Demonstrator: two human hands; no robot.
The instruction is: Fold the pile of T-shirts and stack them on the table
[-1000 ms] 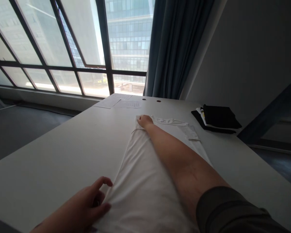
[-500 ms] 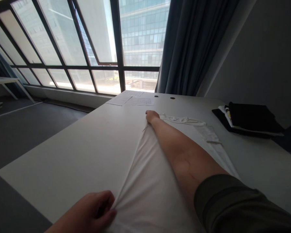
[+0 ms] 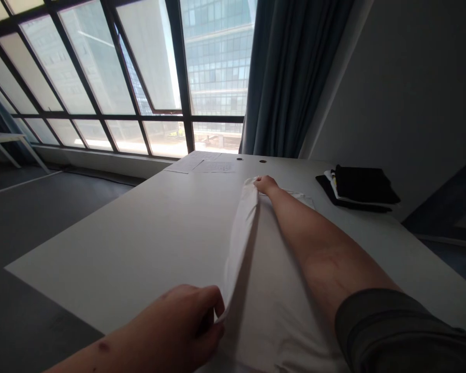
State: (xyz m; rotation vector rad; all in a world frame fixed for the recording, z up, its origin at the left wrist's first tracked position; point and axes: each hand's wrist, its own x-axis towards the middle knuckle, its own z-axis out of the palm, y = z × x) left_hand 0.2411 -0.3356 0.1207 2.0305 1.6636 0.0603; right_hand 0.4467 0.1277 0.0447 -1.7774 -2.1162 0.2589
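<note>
A white T-shirt (image 3: pixel 272 269) lies lengthwise on the white table (image 3: pixel 140 233), its left edge lifted and folding over toward the right. At the far end my right hand (image 3: pixel 266 184) is closed on the shirt's edge in a pinch, with the forearm stretched over the cloth. Close to the camera, my left hand (image 3: pixel 194 321) pinches the same edge between thumb and fingers. The raised strip of cloth runs taut between both hands. My right forearm hides part of the shirt's right side.
A stack of dark folded clothes (image 3: pixel 365 186), with something white between the layers, sits at the table's right. Sheets of paper (image 3: pixel 213 166) lie at the far edge beside two round holes. Beyond are windows and a blue curtain (image 3: pixel 287 77); another table (image 3: pixel 3 138) stands far left.
Both hands have moved right with the shirt's left edge, which has come up off the table and is turning inward over the cloth. The camera view has also shifted slightly.
</note>
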